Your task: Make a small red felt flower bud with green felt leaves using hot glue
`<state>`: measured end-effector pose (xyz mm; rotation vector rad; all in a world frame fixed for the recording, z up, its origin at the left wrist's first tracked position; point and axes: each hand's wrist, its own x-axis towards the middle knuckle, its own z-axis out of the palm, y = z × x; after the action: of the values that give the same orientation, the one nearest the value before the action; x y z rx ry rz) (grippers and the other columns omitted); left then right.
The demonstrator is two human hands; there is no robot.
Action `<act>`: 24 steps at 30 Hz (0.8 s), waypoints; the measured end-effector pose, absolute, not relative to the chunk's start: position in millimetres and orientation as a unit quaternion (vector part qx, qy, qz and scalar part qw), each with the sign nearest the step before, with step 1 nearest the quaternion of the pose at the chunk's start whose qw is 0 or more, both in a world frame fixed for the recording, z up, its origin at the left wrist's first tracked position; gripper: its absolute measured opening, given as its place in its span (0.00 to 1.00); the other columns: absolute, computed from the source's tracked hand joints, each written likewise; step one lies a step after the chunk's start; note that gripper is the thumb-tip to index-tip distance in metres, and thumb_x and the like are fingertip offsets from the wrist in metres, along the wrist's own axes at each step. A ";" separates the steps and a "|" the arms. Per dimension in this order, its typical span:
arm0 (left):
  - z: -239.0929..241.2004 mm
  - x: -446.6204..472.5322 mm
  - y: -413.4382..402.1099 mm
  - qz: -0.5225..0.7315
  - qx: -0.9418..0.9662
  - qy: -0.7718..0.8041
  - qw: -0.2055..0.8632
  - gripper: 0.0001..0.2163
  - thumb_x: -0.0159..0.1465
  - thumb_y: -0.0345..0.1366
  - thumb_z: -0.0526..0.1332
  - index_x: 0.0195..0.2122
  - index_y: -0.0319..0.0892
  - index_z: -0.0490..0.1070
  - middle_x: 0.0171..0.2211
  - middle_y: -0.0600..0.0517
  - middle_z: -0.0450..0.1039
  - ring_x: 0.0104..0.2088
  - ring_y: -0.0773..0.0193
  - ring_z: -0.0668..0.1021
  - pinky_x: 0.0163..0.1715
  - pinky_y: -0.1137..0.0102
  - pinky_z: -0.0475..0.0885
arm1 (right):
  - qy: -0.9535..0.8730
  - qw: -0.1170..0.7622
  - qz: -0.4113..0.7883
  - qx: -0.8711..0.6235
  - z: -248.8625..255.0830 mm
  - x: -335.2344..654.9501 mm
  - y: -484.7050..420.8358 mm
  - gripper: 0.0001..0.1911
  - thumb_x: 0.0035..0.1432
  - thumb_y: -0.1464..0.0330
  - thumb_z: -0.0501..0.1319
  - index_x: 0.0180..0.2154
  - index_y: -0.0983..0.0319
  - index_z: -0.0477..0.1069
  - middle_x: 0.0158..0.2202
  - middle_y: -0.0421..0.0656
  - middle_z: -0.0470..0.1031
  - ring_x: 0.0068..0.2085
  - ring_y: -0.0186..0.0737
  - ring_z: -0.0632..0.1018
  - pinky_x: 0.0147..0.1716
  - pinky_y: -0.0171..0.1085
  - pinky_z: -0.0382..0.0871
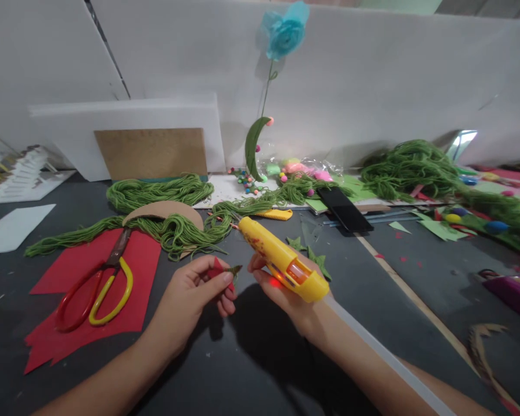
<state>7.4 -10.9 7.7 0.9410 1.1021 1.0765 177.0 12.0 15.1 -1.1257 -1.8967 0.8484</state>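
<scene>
Work in progress; judged partly made: the small red-and-green piece (234, 269), red at its base with a pointed green tip, is off the desk (251, 370), held above its near middle. Glue gun (281, 257) loaded with a glue stick, red light lit; nozzle apart from the piece, directed toward the desk's back edge, so no glue going on now. Whether glue is already on it: cannot tell. Joining appears left to do.

Left hand (199, 286): thumb and forefinger pinching the piece, other fingers curled. Right hand (292, 297): fingers wrapped around the gun, partly hidden beneath it.

Counts: piece, 1; glue gun, 1; scissors (112, 263), 1, lying on red paper toward the left edge; green star cut-outs (318, 263), 2 visible beyond the right hand; blue flower (286, 34), 1, upright at the back edge; cutter (275, 214), 1; phone (345, 209), 1; green yarn bundles (160, 193), at least 3; beads, too small to count.
</scene>
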 end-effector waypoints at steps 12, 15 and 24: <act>13.7 -11.2 4.2 0.579 0.405 0.457 0.541 0.04 0.56 0.33 0.63 0.29 0.39 0.68 0.21 0.54 0.75 0.20 0.70 0.76 0.23 0.76 0.71 | -0.741 0.317 0.355 -0.473 44.8 178.7 0.3 0.11 0.52 0.63 0.56 0.21 0.60 0.64 0.19 0.38 0.64 0.19 0.34 0.67 0.18 0.34 0.61; 13.6 -11.9 4.6 0.582 0.410 0.462 0.529 0.05 0.56 0.34 0.63 0.30 0.40 0.68 0.21 0.55 0.74 0.21 0.69 0.76 0.24 0.75 0.72 | -0.706 0.327 0.396 -0.489 47.4 177.0 -1.5 0.11 0.51 0.62 0.57 0.20 0.59 0.64 0.18 0.38 0.64 0.19 0.35 0.67 0.18 0.34 0.61; 12.1 -11.2 1.5 0.572 0.438 0.474 0.506 0.04 0.56 0.34 0.62 0.30 0.41 0.68 0.22 0.56 0.74 0.22 0.68 0.76 0.24 0.73 0.73 | -0.682 0.334 0.401 -0.513 46.5 174.7 -2.3 0.13 0.48 0.60 0.58 0.18 0.57 0.60 0.15 0.37 0.60 0.16 0.34 0.63 0.15 0.36 0.57</act>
<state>-11.2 1.5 12.1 1.0568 1.1440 1.3811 174.7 -2.3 46.5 -1.3383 -1.7798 1.0465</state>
